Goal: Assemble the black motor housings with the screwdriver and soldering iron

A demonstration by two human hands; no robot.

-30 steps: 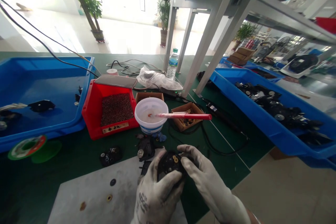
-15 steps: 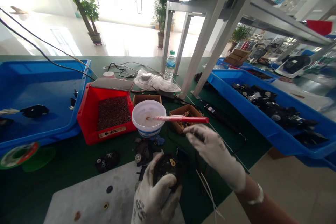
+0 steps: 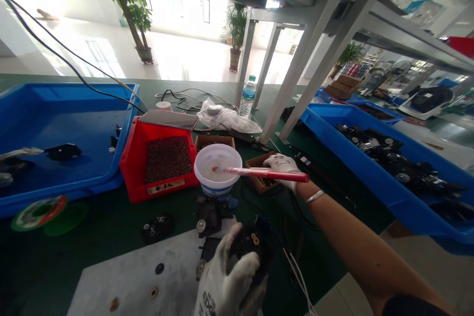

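My left hand, in a whitish work glove, grips a black housing low in the middle. Two small brass-coloured gears sit on the housing's top. My gloved right hand reaches into a small cardboard box of brass-coloured parts; its fingertips are hidden there. Across the box's near side passes a red-handled brush, its bristle end in a white tub of pale paste. More black housings lie just left of my left hand.
A red bin of tiny dark pieces stands left of the tub. Blue trays flank the bench, the right one holding black assemblies. Metal shelf legs rise behind. A grey plate bears a few small rings. White wires hang nearby.
My right hand has moved forward from above the bench into the cardboard box. The left hand keeps its hold on the black housing. The whole view has shifted slightly.
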